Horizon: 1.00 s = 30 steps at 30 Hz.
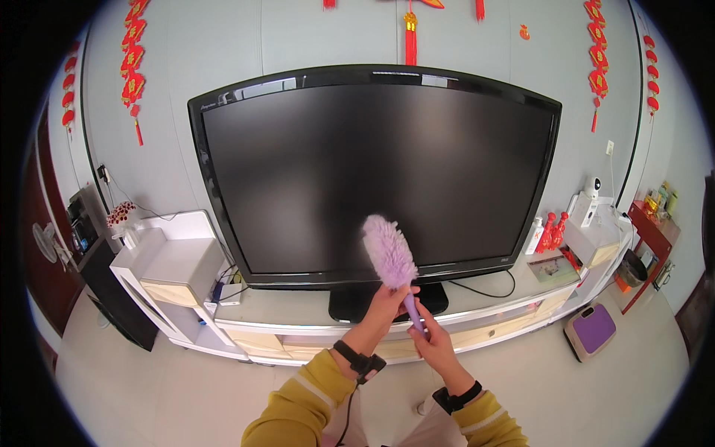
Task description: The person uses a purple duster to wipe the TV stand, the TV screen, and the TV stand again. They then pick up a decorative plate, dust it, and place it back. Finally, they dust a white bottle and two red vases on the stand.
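Both hands on the purple duster (390, 252): left hand (387, 302) pinches it below the fluffy head, right hand (430, 339) closed round the handle. Head lies against the television (298, 171) screen's lower edge — most of the screen apparently still undusted.

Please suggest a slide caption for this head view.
Both hands, left hand and right hand, hold a fluffy purple duster before a large black television.

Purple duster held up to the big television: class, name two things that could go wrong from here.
1. The purple duster is close to the dark screen; a hard push might rock the television on its single stand.
2. A black cable trails loose on the white cabinet; a low sweep could catch it.
Both hands, left hand and right hand, grip the handle.
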Available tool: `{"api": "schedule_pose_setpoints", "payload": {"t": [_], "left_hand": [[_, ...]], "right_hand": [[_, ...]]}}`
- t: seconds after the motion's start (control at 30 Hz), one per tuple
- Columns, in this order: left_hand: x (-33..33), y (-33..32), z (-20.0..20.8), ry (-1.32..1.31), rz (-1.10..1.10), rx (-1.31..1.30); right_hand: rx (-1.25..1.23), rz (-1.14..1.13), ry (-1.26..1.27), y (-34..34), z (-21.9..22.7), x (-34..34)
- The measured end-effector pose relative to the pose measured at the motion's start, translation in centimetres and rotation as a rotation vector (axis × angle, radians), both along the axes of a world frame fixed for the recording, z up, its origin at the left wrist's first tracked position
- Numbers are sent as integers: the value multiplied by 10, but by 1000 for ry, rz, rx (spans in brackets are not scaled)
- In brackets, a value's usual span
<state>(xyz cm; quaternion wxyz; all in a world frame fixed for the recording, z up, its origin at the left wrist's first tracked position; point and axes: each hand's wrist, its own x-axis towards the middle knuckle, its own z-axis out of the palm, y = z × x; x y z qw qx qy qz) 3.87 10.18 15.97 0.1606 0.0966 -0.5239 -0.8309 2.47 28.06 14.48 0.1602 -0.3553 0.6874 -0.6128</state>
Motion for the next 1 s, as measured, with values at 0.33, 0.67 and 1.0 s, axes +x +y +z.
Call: {"api": "schedule_pose_setpoints", "payload": {"t": [0.33,0.67,1.0], "left_hand": [[-25,-80,103,211,334,-555],[8,-166,191,158,1113,-1393],[22,-221,222,95,1274,-1093]], "right_hand": [[-25,-278,875,-53,117,-45],[-64,-354,1122,-118,197,-89],[-296,-398,957,-207,201,-69]]}}
